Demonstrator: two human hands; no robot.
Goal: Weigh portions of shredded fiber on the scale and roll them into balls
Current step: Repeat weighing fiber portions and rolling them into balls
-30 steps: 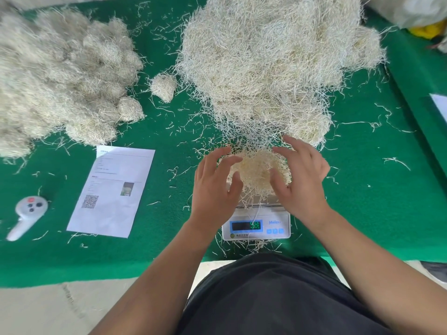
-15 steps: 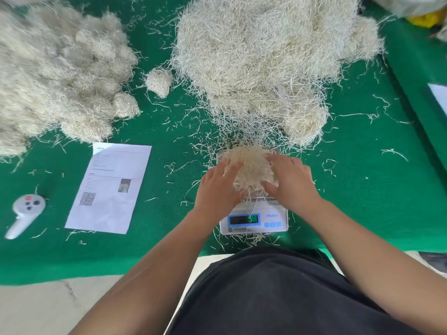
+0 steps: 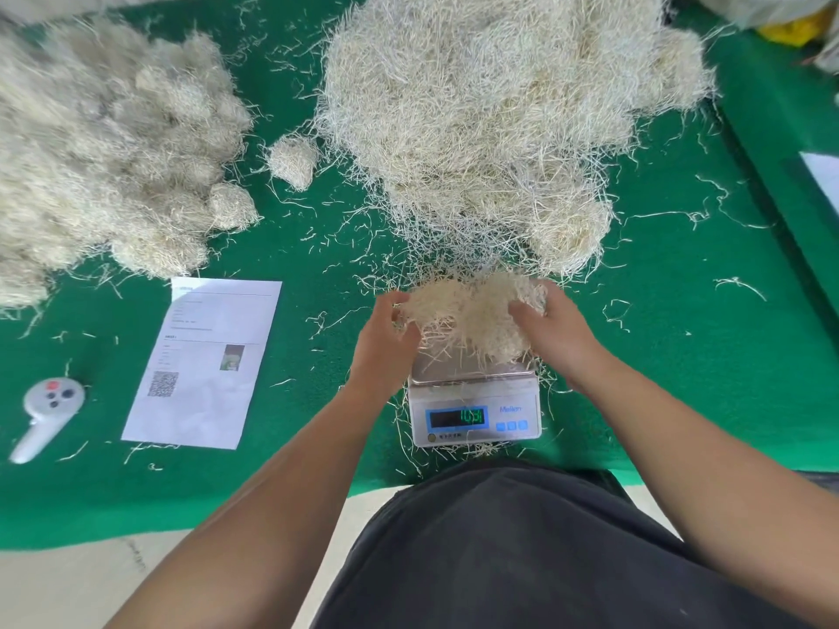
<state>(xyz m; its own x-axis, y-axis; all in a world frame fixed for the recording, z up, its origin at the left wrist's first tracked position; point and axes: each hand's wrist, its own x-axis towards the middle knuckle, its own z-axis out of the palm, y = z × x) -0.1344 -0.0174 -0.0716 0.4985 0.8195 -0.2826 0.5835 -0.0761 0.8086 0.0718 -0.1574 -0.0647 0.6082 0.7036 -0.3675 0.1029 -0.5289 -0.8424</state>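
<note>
Cupping a pale, tangled portion of shredded fiber [image 3: 472, 317] between the left hand [image 3: 386, 342] and right hand [image 3: 551, 331], fingers curled into it just above the white digital scale [image 3: 474, 408], a person risks shedding loose strands onto the pan below, skewing later readings.

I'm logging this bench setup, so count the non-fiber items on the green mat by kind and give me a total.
Digital scale: 1
Printed sheet with a QR code: 1
White handheld controller: 1
Total: 3
Not counted: a white sheet cut off at the right edge.
</note>
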